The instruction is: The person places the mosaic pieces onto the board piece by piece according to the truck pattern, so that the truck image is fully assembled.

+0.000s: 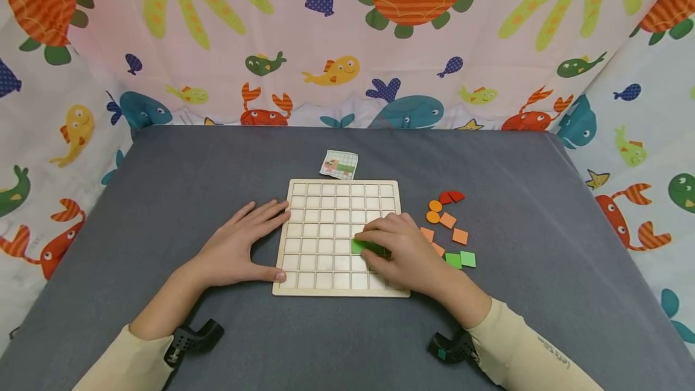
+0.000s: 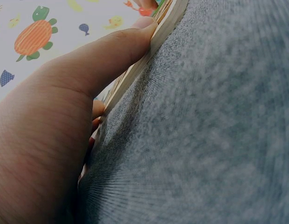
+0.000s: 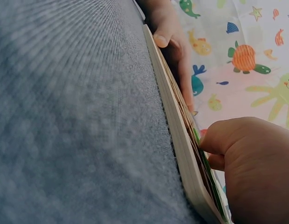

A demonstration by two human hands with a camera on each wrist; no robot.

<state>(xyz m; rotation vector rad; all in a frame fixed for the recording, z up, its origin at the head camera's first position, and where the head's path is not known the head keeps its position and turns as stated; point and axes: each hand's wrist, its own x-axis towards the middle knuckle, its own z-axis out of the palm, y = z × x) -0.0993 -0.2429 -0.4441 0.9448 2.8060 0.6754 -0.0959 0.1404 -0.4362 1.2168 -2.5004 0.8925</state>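
A light wooden grid board [image 1: 317,246] lies on the table. The left hand [image 1: 233,249] rests at its left edge with fingers spread, thumb near the lower corner and fingertips by the upper part. In the left wrist view, the left thumb [image 2: 102,58] lies on the board's rim. Over the board's right half is the right hand [image 1: 404,252], thumb and fingertips bent around a green square tile [image 1: 357,247] in the grid. More green shows beneath these fingers; they partly hide it. In the right wrist view, the right hand [image 3: 261,163] touches the green strip along the board.
Right of the board lie orange squares [image 1: 460,236], green squares [image 1: 468,259], orange discs [image 1: 432,217] and red quarter-round pieces [image 1: 455,197]. A small printed pattern card [image 1: 339,165] lies behind the board. A sea-animal curtain [image 1: 326,35] hangs around the grey table [image 1: 217,168].
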